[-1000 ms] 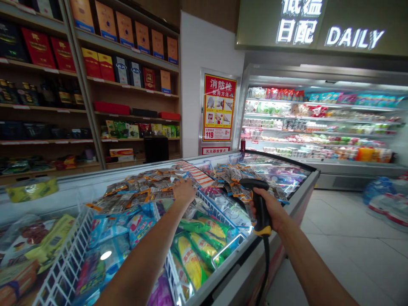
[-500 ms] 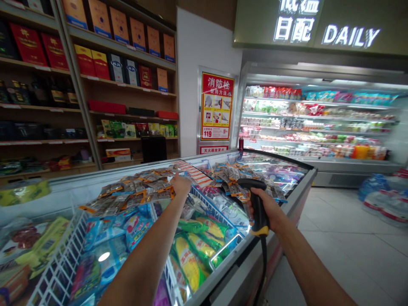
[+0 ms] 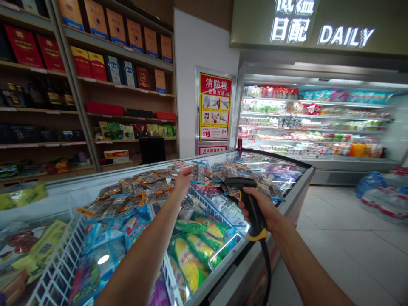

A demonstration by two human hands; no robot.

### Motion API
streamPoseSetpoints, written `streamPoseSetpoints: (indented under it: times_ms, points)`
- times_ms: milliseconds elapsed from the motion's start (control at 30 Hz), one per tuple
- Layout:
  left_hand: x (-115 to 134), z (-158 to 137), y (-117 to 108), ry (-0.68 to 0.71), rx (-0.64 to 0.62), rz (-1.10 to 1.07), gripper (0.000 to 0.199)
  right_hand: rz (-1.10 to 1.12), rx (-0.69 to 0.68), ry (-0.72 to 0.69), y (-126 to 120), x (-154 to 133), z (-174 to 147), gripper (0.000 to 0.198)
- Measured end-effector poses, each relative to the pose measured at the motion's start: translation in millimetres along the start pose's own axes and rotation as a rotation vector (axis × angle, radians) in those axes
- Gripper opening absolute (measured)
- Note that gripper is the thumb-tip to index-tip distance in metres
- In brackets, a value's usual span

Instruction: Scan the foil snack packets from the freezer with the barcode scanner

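Note:
In my left hand (image 3: 182,180) a small snack packet (image 3: 198,172) with blue edges is pinched, held upright over the freezer's glass top. My right hand (image 3: 262,207) is wrapped around the handle of a black and yellow barcode scanner (image 3: 253,212), whose head points left toward that packet. A cable hangs down from the scanner's base. To the left of my left hand lies a spread pile of similar packets (image 3: 137,187) with orange and blue edges. Another pile of packets (image 3: 229,171) lies behind the scanner head.
Below my arms, white wire baskets (image 3: 60,259) in the chest freezer hold bagged corn (image 3: 188,257) and blue bags (image 3: 127,229). Shelves of boxes (image 3: 121,32) stand at the left. A refrigerated display (image 3: 315,123) is behind, and bottled water packs (image 3: 379,195) sit on the floor at right.
My left hand has lifted a packet from around the pile's right end. The scanner has moved slightly left and tilted its head toward the packet.

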State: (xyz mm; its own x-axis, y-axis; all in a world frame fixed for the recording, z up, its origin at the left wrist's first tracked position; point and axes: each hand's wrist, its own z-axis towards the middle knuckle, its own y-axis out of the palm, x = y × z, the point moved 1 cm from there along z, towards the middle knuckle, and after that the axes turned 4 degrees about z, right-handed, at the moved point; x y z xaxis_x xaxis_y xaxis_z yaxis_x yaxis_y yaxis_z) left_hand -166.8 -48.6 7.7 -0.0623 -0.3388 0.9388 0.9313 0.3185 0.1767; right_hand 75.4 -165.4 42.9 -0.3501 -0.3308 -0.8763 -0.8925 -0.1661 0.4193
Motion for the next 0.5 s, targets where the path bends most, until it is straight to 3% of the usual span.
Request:
streamPoseSetpoints:
  times_ms: [133,300,500]
  points:
    - [4.5,-8.2,12.1,0.031,-0.083,-0.104,0.044,0.004,-0.048,0.023,2.5,-1.8,-2.8,0.023]
    - [0.7,-9.8,15.5,0.043,-0.099,-0.037,0.05,0.009,-0.077,0.034,0.2,-2.0,-3.7,0.024]
    - [0.6,-12.0,18.9,0.056,-0.141,-0.009,0.047,0.023,-0.013,0.025,-4.0,-4.6,-2.2,0.024]
